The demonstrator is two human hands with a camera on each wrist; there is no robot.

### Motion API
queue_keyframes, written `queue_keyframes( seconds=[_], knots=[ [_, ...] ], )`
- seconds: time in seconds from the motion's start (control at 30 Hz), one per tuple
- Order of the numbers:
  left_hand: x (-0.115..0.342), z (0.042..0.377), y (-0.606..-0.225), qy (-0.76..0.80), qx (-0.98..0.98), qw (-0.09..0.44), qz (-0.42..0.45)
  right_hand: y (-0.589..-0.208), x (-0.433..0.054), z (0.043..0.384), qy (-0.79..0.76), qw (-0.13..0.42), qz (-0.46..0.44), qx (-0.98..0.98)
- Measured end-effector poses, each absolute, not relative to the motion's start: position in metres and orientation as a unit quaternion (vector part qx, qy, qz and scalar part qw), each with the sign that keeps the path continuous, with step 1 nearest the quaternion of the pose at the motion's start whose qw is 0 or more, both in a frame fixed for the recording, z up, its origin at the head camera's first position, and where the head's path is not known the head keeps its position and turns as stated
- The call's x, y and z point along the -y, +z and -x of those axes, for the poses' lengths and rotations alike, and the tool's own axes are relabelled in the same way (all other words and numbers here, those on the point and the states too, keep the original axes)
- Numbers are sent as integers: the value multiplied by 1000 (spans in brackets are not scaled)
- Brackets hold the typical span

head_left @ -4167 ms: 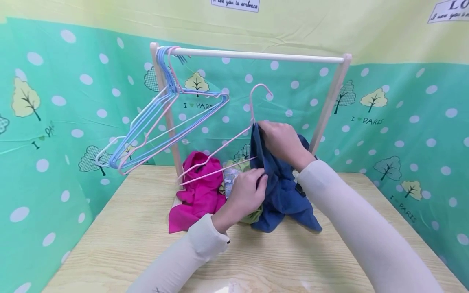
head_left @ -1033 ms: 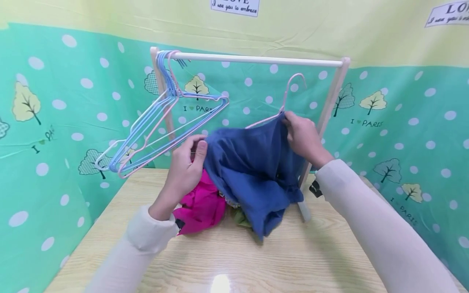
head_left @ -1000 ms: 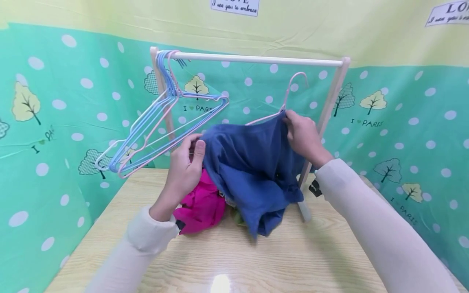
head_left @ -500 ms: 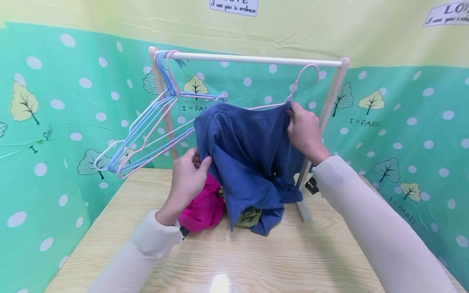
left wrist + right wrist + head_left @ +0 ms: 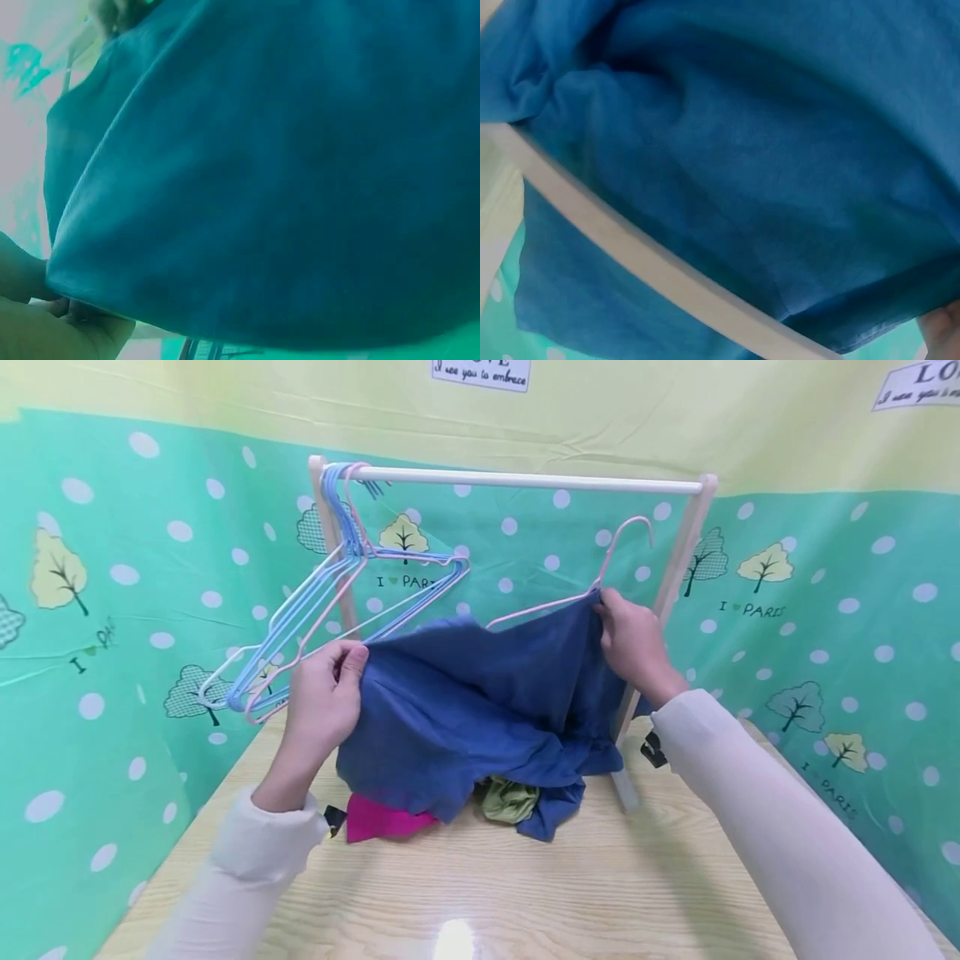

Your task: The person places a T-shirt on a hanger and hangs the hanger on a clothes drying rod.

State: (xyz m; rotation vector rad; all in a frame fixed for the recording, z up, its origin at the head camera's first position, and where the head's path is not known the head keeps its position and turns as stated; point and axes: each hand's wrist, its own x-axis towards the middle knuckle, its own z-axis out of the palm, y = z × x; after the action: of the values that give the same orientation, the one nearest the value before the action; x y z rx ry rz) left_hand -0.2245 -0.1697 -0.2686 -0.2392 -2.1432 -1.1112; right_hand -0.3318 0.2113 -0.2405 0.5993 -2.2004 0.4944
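Note:
A dark blue garment (image 5: 465, 710) stretches between both hands in the head view, its lower part drooping toward the table. My left hand (image 5: 326, 693) pinches its upper left edge between thumb and fingers. At the other end, my right hand (image 5: 633, 639) grips the garment just under the hook of a pink clothes hanger (image 5: 607, 556). One hanger arm shows above the cloth; the rest is hidden behind or inside it. Blue fabric (image 5: 262, 187) fills most of the left wrist view. In the right wrist view, fingertips (image 5: 943, 330) touch the garment's edge.
A rack with a white rail (image 5: 525, 482) stands behind the garment. Several blue, pink and white hangers (image 5: 345, 539) hang at its left end. A magenta cloth (image 5: 386, 822) and a green cloth (image 5: 510, 800) lie beneath on the wooden table (image 5: 525, 893).
My left hand has moved left and slightly up, drawing the garment's edge outward. The hanger in my right hand has dipped since half a second ago; over several seconds it shifted right.

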Motion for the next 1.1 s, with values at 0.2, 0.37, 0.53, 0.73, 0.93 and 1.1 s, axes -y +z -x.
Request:
queue_keyframes(
  seconds=[0.2, 0.37, 0.53, 0.73, 0.93, 1.1],
  knots=[
    [178, 224, -264, -379, 878, 277, 89, -249, -211, 332, 177, 392, -267, 862],
    [170, 228, -276, -342, 895, 258, 127, -248, -205, 329, 176, 387, -266, 865],
    [154, 228, -283, -369, 830, 383, 171, -247, -200, 327, 178, 381, -251, 872],
    [138, 227, -291, -294, 832, 439, 168, -245, -196, 326, 193, 386, -235, 871],
    [132, 234, -304, -237, 831, 472, 177, -243, -193, 325, 198, 378, -232, 874],
    [138, 239, -304, -224, 817, 498, 187, -247, -196, 326, 185, 381, -240, 874]
  ],
)
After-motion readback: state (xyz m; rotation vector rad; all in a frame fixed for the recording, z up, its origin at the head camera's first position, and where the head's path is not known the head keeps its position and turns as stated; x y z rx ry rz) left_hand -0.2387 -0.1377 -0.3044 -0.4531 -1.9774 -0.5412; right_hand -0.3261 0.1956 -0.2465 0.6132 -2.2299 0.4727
